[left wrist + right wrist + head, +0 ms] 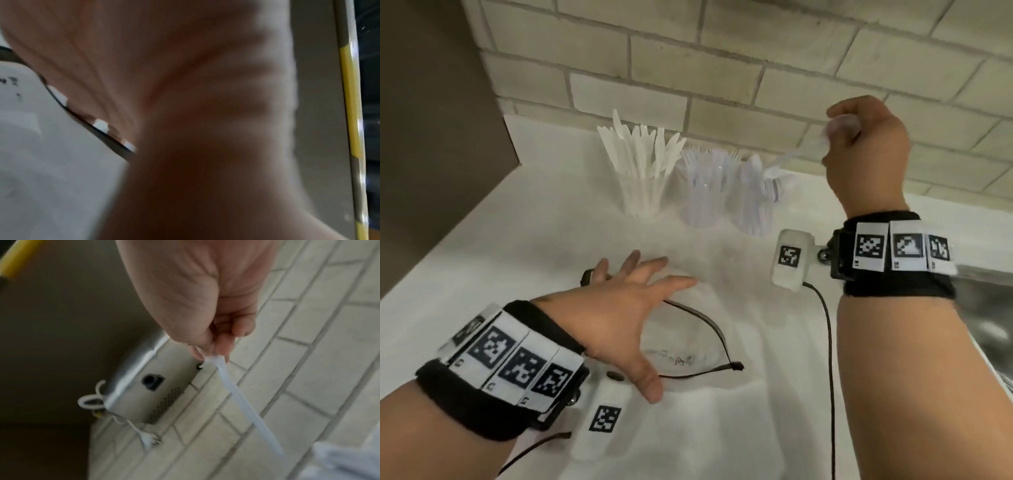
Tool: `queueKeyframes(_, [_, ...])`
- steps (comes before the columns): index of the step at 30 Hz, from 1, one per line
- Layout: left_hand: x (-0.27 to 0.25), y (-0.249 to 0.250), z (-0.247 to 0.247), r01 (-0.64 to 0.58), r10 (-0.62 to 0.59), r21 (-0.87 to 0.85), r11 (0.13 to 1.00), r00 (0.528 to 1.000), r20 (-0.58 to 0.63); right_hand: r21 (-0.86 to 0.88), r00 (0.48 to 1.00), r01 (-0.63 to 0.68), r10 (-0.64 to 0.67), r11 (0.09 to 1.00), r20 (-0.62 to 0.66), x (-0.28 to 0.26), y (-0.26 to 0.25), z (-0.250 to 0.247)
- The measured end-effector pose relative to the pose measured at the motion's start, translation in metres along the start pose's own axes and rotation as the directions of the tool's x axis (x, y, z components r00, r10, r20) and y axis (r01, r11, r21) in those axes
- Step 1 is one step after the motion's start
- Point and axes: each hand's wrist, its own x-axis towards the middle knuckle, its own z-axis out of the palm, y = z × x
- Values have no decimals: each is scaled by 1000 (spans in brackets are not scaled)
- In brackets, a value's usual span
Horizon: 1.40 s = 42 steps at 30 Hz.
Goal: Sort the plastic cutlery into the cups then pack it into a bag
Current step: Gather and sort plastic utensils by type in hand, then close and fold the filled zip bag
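Three clear cups stand at the back of the white counter: one with knives (642, 192), one with forks (702, 195), one with spoons (756, 202). My right hand (859, 137) is raised above and right of the spoon cup and pinches one white plastic utensil (801, 152) by its end; its far end hangs toward that cup. The right wrist view shows the right hand (211, 347) pinching the utensil's handle (242, 400). My left hand (619, 308) is spread open over a clear bag (688, 346) with black handles. In the left wrist view the palm (185, 97) is blurred beside the bag (41, 129).
A brick wall (722, 68) backs the counter and a brown panel (431, 137) closes the left side. A steel sink (983, 308) lies at the right. A black cable (828, 342) hangs from my right wrist. A metal box (148, 389) is mounted on the wall.
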Motion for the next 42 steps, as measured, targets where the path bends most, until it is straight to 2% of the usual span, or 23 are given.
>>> queueKeyframes(3, [8,1,12,67,-76,87,994,992,102,-174,999,-3,11,985,48,10,15,16])
queueKeyframes(7, [20,-3,27,162,-162,199,967,987,-17,-307,984,-44,95,951,151,15,31,45])
queueKeyframes(11, [24,-13,24,157,-149,89,983,984,-94,-494,915,-22,217,869,341,12,47,71])
queueKeyframes(13, [24,-19,19,133,-138,-39,990,977,-161,-621,877,15,288,784,385,6,52,81])
queueKeyframes(15, [22,-22,13,96,-160,-251,963,955,-249,-692,871,26,324,721,369,1,53,85])
queueKeyframes(17, [19,-26,6,70,-214,-382,921,913,-347,-686,907,17,278,727,316,-2,47,80])
queueKeyframes(19, [12,-29,-1,-1,-271,-508,861,845,-462,-623,951,14,183,782,251,-3,35,68])
queueKeyframes(20, [8,-30,-4,-69,-314,-602,796,802,-508,-557,963,14,139,830,231,-5,26,61])
queueKeyframes(22, [-2,-27,-8,-244,-415,-788,565,741,-527,-324,972,9,67,946,224,-20,2,47])
queueKeyframes(24, [-9,-21,-9,-356,-469,-876,324,744,-476,-41,957,-69,77,997,281,-47,-27,34])
queueKeyframes(26, [-16,-13,-9,-395,-460,-893,216,765,-450,184,879,-263,157,947,450,-84,-53,27])
queueKeyframes(29, [-27,-2,-5,-423,-409,-890,171,791,-455,289,729,-418,128,861,672,-128,-74,26])
queueKeyframes(31, [-34,6,0,-436,-375,-882,177,799,-470,360,669,-505,92,785,738,-148,-80,29])
queueKeyframes(33, [-40,12,6,-448,-367,-873,195,791,-488,402,661,-556,94,728,744,-165,-85,30])
queueKeyframes(36, [-46,12,17,-456,-393,-869,190,776,-493,395,684,-559,137,729,716,-184,-89,28])
queueKeyframes(39, [-56,7,27,-454,-395,-885,102,798,-455,383,658,-649,232,657,716,-197,-87,25])
queueKeyframes(40, [-58,6,30,-457,-428,-887,71,789,-441,397,655,-676,257,621,711,-200,-87,25])
queueKeyframes(42, [-62,2,35,-463,-512,-885,42,751,-417,433,683,-673,279,599,675,-208,-82,24])
